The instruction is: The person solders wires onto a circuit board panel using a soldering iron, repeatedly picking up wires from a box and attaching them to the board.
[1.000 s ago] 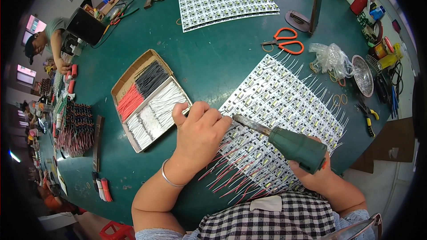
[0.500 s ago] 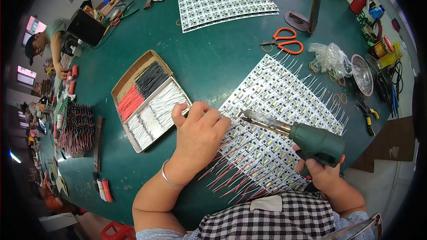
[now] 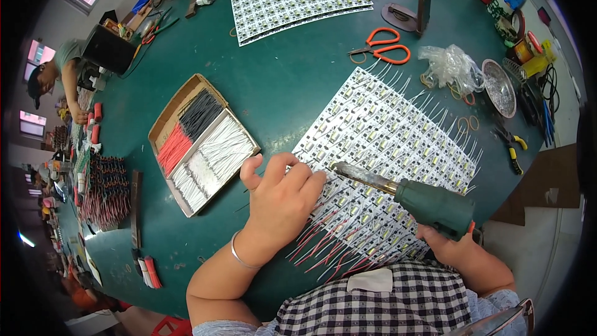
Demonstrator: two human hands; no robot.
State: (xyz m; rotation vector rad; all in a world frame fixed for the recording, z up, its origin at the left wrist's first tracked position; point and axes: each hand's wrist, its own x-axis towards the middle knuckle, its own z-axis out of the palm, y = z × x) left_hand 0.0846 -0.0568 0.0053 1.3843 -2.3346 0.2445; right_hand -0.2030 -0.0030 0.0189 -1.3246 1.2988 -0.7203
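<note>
1. Flat and slanted on the green tabletop, the white circuit panel lies just toward 3 o'clock of your view's centre, fringed with thin leads.
2. Your right hand is wrapped around the green soldering gun, its metal tip aimed toward 10 o'clock above the panel; contact cannot be told.
3. Your left hand, apart from the right, curls at the panel's 9 o'clock side, fingertips near the tip; whether they pinch a lead cannot be told.
4. Over the past second, both hands have shifted slightly toward 5 o'clock along the panel, suggesting a different spot now has your attention.
5. Beyond, from the panel: a box of sorted wires at 9 o'clock, stacked panels at 11, orange-handled scissors at 12.
</note>
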